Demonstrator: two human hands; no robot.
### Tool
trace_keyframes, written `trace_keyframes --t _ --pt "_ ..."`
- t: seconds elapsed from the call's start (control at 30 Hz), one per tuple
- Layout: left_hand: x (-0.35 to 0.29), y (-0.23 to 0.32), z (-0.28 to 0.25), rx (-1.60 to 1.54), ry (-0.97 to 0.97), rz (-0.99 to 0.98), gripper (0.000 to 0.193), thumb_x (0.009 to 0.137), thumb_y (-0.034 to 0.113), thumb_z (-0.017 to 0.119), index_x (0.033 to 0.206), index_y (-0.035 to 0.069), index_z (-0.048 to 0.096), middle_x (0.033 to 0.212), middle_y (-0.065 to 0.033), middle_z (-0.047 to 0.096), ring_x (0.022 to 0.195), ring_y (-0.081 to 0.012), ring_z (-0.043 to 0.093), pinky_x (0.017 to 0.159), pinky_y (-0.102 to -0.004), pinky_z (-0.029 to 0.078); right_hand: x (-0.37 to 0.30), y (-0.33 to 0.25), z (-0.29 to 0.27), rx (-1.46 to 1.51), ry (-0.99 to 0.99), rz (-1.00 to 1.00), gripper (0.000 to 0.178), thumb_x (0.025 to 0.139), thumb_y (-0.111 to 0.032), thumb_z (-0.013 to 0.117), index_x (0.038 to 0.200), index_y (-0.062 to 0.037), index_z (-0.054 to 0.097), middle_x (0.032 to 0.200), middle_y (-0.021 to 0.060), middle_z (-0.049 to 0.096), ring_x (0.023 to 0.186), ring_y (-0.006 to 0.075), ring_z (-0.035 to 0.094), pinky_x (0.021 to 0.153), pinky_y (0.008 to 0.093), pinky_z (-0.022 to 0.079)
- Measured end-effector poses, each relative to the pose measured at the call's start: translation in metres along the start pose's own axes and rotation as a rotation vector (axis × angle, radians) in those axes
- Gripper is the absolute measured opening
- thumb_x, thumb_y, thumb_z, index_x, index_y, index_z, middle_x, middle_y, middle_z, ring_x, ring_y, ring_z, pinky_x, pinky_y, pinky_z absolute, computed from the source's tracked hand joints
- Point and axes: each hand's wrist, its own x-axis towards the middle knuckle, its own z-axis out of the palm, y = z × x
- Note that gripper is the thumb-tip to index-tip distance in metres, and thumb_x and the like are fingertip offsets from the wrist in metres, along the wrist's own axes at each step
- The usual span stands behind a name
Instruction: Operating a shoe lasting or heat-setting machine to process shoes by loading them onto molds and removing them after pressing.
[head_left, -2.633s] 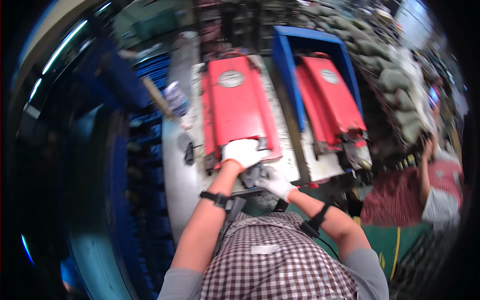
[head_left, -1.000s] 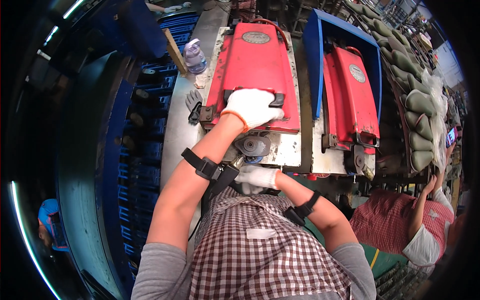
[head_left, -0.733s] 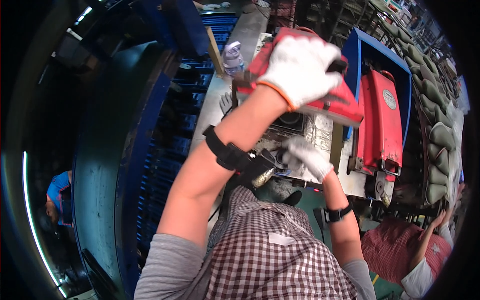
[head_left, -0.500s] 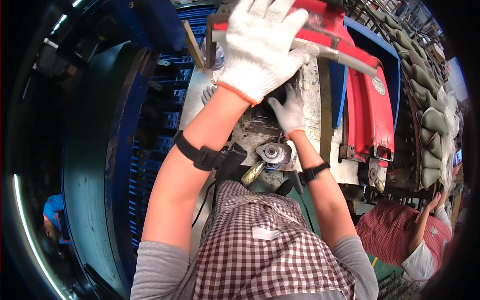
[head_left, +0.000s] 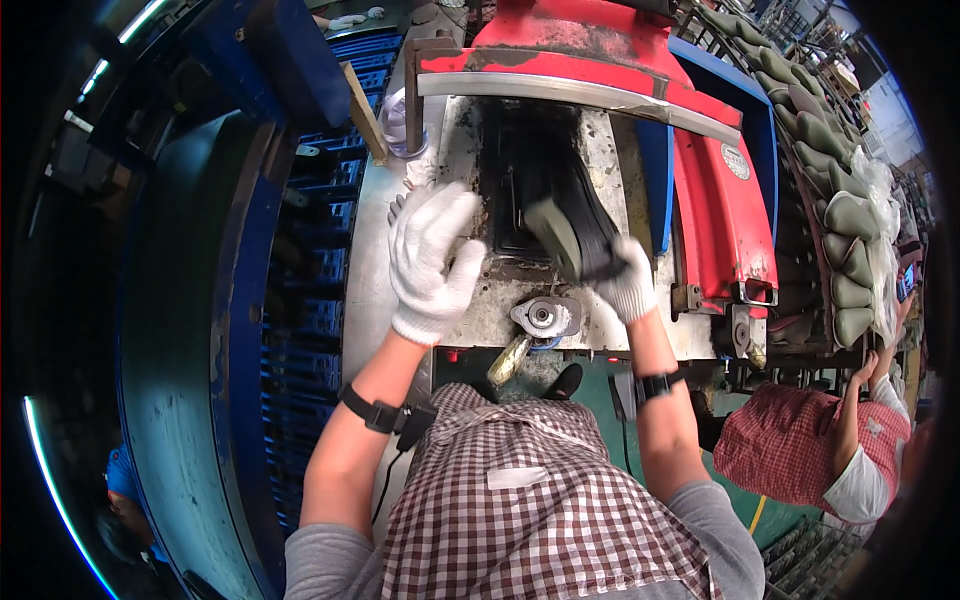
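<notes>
My right hand (head_left: 628, 284), in a white knit glove, has its fingers closed on the near right corner of a black sheet-like piece (head_left: 583, 190). The sheet slants over a dark rectangular bed (head_left: 510, 190) in the worn metal table. Beside that hand, tilted against the sheet, is a blurred olive-green shoe-form piece (head_left: 556, 238); whether my fingers touch it, I cannot tell. My left hand (head_left: 432, 262), also gloved, hovers left of the bed with fingers stretched and nothing in it. Beyond the bed, the red press head (head_left: 570, 50) carries a silver front bar (head_left: 540, 88).
A round metal fitting (head_left: 541, 317) sits at the table's near edge. Left of the bed stand a clear plastic container (head_left: 405, 125) and a wooden strip (head_left: 364, 112). A second red machine (head_left: 725, 200) and racked olive-green pieces (head_left: 848, 255) are on the right, near a co-worker (head_left: 800, 440).
My left hand has come down and left from the red press head. My right hand has moved right and nearer, now with the black sheet's corner; the olive-green piece has come into view.
</notes>
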Motion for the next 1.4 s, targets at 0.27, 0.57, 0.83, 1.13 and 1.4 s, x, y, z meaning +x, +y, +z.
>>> trace_keyframes --t 0.27,0.57,0.83,1.13,1.4 --pt "-0.016 0.019 0.047 -1.816 -0.052 -1.165 0.072 0.112 0.057 0.034 0.154 0.001 0.046 0.148 -0.0158 0.059 0.135 -0.0268 0.057 0.119 -0.0423 0.043 -0.132 0.048 -0.039 0.247 -0.03 0.114 0.101 0.064 -0.019 0.071 0.157 0.0048 0.039 0.156 0.0288 0.048 0.141 0.0434 0.052 0.124 0.053 0.037" --pt "0.001 0.058 0.023 -1.66 -0.283 -1.18 0.052 0.104 0.032 0.053 0.14 -0.006 0.056 0.131 -0.0222 0.068 0.118 -0.0306 0.069 0.103 -0.0473 0.057 -0.146 0.057 -0.015 0.379 -0.101 0.107 0.101 0.068 -0.021 0.074 0.158 0.0054 0.036 0.158 0.0267 0.045 0.141 0.0405 0.051 0.124 0.0525 0.038" --pt "-0.029 0.034 0.001 -1.577 0.344 -1.441 0.04 0.102 0.035 0.064 0.125 0.002 0.066 0.119 -0.0192 0.074 0.109 -0.0332 0.072 0.102 -0.047 0.057 -0.133 0.062 0.004 0.204 0.13 0.196 0.093 0.066 -0.014 0.057 0.155 0.0086 0.04 0.154 0.0283 0.05 0.14 0.0412 0.054 0.124 0.0492 0.039" --pt "-0.102 0.042 -0.052 -1.596 0.345 -1.411 0.069 0.092 0.038 0.055 0.15 0.0 0.048 0.144 -0.019 0.06 0.13 -0.0339 0.061 0.117 -0.048 0.044 -0.072 0.102 0.127 -0.864 -0.335 0.157 0.068 0.1 -0.024 0.063 0.158 0.0025 0.041 0.157 0.0152 0.05 0.144 0.0212 0.046 0.121 0.0341 0.034" --pt "-0.26 -0.076 -0.136 -0.748 0.795 -1.795 0.016 0.085 0.025 0.075 0.089 0.012 0.069 0.087 -0.0039 0.07 0.082 -0.0221 0.069 0.078 -0.0375 0.057 -0.061 0.115 0.054 -1.961 -0.009 -0.697 0.036 0.086 -0.016 0.075 0.12 -0.0072 0.07 0.126 0.0124 0.069 0.127 0.037 0.059 0.111 0.0516 0.041"
